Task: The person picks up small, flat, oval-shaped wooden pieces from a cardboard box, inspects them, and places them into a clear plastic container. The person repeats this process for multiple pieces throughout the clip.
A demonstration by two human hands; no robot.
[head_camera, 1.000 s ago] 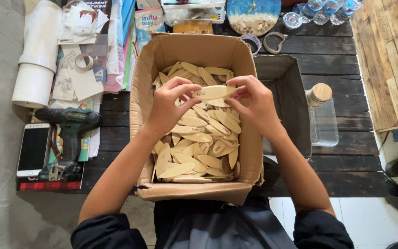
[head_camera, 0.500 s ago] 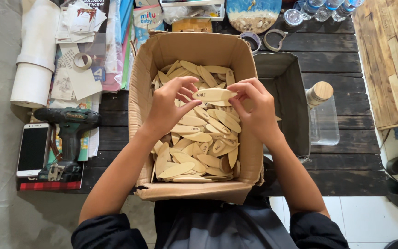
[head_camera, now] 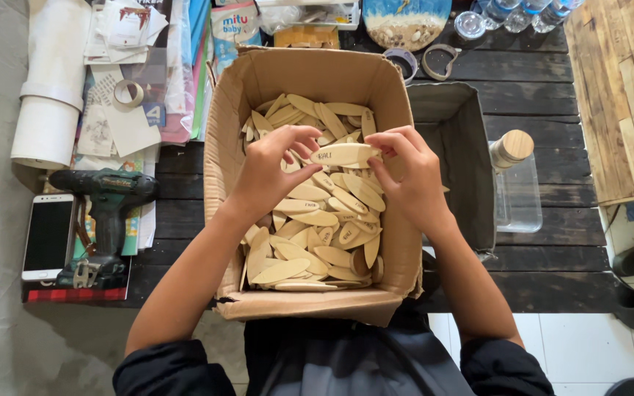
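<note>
A cardboard box (head_camera: 230, 132) stands on the dark plank table, filled with several pale oval wooden pieces (head_camera: 310, 242). Over the middle of the box I hold one oval wooden piece (head_camera: 340, 154) flat between both hands. My left hand (head_camera: 277, 167) pinches its left end with thumb and fingers. My right hand (head_camera: 411, 176) grips its right end, fingers curled over it. The piece has small dark marking on its top face. Both forearms reach in from the near edge of the box.
A grey bin (head_camera: 455, 147) sits right of the box, with a clear cork-stoppered bottle (head_camera: 515, 183) beyond it. A green cordless drill (head_camera: 104, 220) and a phone (head_camera: 48, 236) lie at left, near paper rolls (head_camera: 49, 95), a tape ring (head_camera: 128, 93) and papers. A wooden pallet board (head_camera: 625, 88) is at right.
The held piece and both hands have shifted only slightly over the box; the grip is the same.
</note>
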